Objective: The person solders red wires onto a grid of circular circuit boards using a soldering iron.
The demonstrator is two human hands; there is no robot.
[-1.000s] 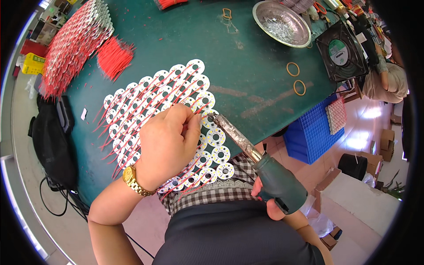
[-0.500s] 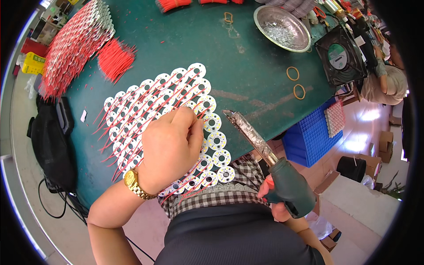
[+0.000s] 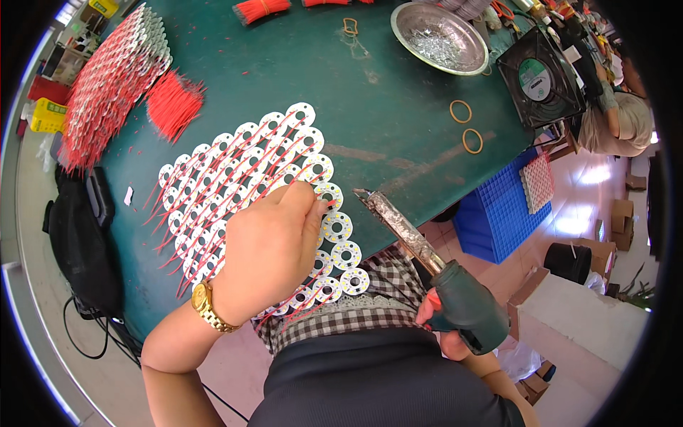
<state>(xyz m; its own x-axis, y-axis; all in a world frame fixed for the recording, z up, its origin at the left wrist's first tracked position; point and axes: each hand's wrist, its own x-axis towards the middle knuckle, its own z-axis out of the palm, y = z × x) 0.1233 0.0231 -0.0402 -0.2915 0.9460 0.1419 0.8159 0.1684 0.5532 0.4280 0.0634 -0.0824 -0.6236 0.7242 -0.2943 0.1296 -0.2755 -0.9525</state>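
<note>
A sheet of round white LED circuit boards (image 3: 336,227), joined in rows, lies at the table's near edge, with red wires slanting across many of them. My left hand (image 3: 267,245), wearing a gold watch, rests over the middle of the sheet and hides part of it. Between its thumb and fingers is a short red wire (image 3: 329,204), its end at a board on the right-hand column. My right hand (image 3: 432,310) is wrapped round the dark green handle of a soldering gun (image 3: 466,302). The gun's crusted metal barrel points up-left, its tip just right of the sheet, apart from the boards.
Left of the sheet lie a loose pile of red wires (image 3: 175,107) and a tall stack of wired boards (image 3: 117,85). A metal bowl (image 3: 473,64), two rubber bands (image 3: 472,141) and a black fan (image 3: 537,78) are to the right. A blue crate (image 3: 491,217) stands beyond the edge.
My left hand has come slightly nearer along the right column, from one board to the one below it. The soldering gun's tip has shifted a little left and nearer. The whole view has also shifted slightly.
</note>
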